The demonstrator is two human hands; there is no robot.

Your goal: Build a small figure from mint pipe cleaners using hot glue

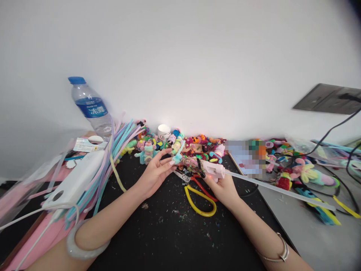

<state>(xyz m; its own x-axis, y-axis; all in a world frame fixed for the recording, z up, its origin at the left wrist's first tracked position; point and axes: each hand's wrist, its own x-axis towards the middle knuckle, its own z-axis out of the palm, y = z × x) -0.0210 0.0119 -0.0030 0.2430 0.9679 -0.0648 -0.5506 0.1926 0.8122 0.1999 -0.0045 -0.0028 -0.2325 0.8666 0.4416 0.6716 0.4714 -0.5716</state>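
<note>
My left hand (pixel 156 169) pinches a small light-blue pipe-cleaner piece (pixel 177 158) between thumb and fingers. Wrapped round the handle of a pale pink hot glue gun (pixel 214 170) is my right hand (pixel 224 188), closed. The gun's nozzle end, dirty with fuzz, points left and comes close to the blue piece; whether they touch I cannot tell. A long translucent glue stick (pixel 279 190) sticks out of the gun's back to the right. Beneath both hands lie scissors (pixel 201 205) with yellow and red handles on the black mat (pixel 158 233).
Pipe-cleaner figures (pixel 148 150) crowd along the wall with a white paper cup (pixel 164 131). Pastel pipe cleaners (pixel 104 169), a white power strip (pixel 76 177) and a water bottle (pixel 90 105) stand left. A tablet (pixel 245 158), more figures and black cables (pixel 329 131) are at right.
</note>
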